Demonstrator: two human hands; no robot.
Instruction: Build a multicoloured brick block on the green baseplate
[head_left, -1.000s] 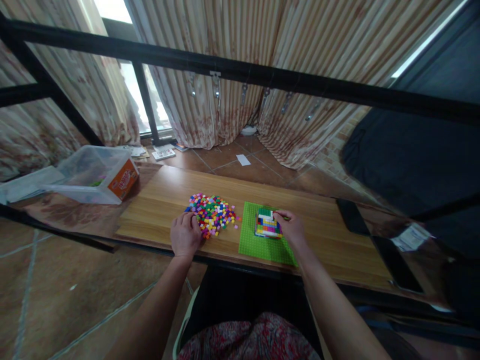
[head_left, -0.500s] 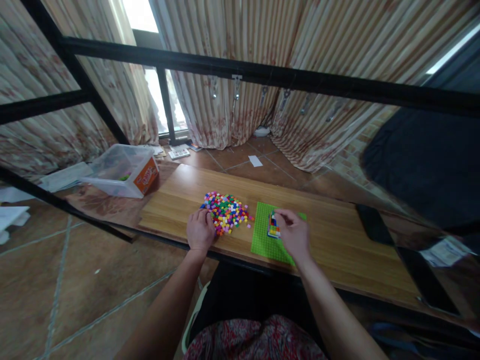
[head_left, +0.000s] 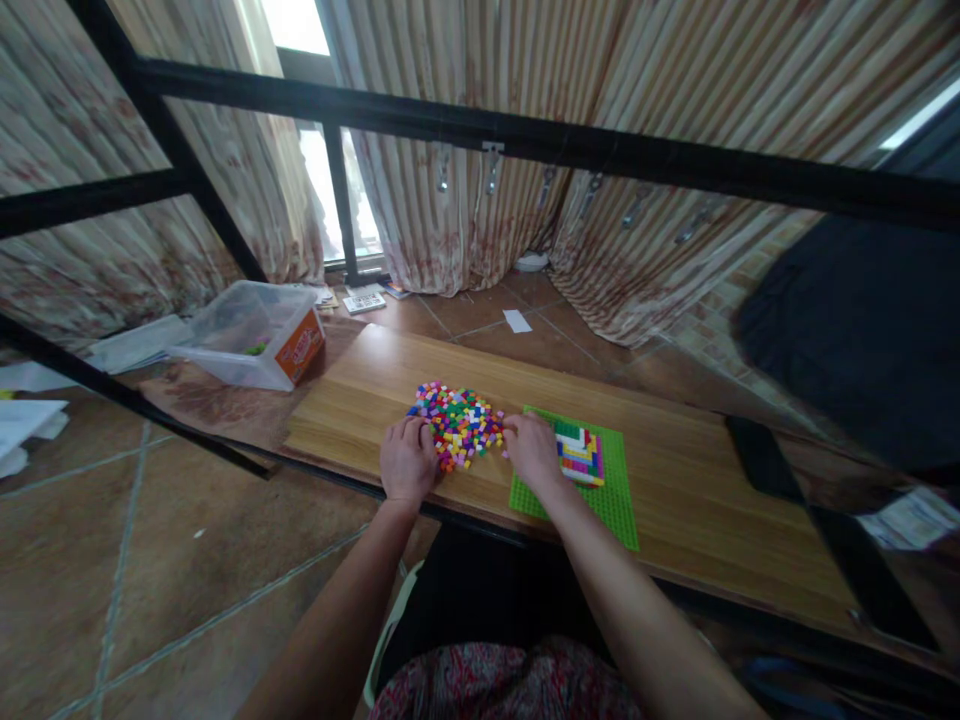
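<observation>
We had our left hand [head_left: 409, 460] curled palm-down at the brick pile [head_left: 459, 422], our right hand [head_left: 532, 452] above the left side of the green baseplate [head_left: 619, 505], fingertips bent toward the pile. Whether either gripped anything, we couldn't tell. The layered block [head_left: 581, 458] sat on the baseplate, beside our right hand.

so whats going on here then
A person's left hand is at the left side of a pile of small coloured bricks. The right hand is at its right edge. A multicoloured stack sits on the green baseplate. Whether either hand grips a brick is unclear.
</observation>
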